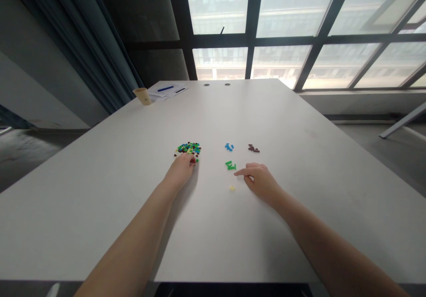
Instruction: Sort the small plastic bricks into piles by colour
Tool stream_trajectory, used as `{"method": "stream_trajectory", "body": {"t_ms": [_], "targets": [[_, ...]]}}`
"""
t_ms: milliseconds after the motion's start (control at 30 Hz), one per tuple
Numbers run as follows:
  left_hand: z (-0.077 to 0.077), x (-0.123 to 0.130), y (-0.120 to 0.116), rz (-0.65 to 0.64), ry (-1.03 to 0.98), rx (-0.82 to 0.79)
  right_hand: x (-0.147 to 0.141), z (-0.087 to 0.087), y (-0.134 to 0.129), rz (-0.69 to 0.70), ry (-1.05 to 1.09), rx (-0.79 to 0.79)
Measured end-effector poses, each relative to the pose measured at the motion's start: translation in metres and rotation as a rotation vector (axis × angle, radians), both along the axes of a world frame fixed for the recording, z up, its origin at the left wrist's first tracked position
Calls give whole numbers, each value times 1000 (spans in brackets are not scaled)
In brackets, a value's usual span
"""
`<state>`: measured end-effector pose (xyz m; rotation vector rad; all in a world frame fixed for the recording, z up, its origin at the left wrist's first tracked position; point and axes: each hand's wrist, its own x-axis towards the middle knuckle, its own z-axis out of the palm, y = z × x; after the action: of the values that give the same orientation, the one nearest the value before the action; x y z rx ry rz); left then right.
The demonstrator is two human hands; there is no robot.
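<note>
My left hand is at the near edge of a mixed pile of small coloured pieces, which look like toy building bricks. Its fingers are bent together and partly hidden, so whatever they pinch cannot be made out. My right hand has its index finger stretched out to the near right of a small group of green bricks; the other fingers are curled, with nothing visible in them. Just nearer lies a little pale yellow group. Beyond the green ones are blue bricks and dark brown bricks.
A white table stretches away towards the large windows. At its far left stand a tan paper cup and sheets of paper with a blue pen on top. Two round discs are set near the far edge.
</note>
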<state>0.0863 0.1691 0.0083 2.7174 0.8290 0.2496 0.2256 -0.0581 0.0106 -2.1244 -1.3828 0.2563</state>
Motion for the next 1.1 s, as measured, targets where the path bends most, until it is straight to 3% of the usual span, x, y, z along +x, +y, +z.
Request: {"method": "stream_trajectory", "body": {"t_ms": [133,367,600,767,1100], "targets": [[13,4,-23,-59,-188,-131,0,0,0,-28,-11,72],[34,4,-82,-264,-393,-545,-13,12,-1,15,-45,352],[37,3,-88,-256,-420,-829,-19,10,1,72,-97,581],[36,2,-88,-281,-410,-836,-20,9,1,88,-88,573],[36,-1,-87,-320,-402,-610,-21,12,0,93,-85,535]]}}
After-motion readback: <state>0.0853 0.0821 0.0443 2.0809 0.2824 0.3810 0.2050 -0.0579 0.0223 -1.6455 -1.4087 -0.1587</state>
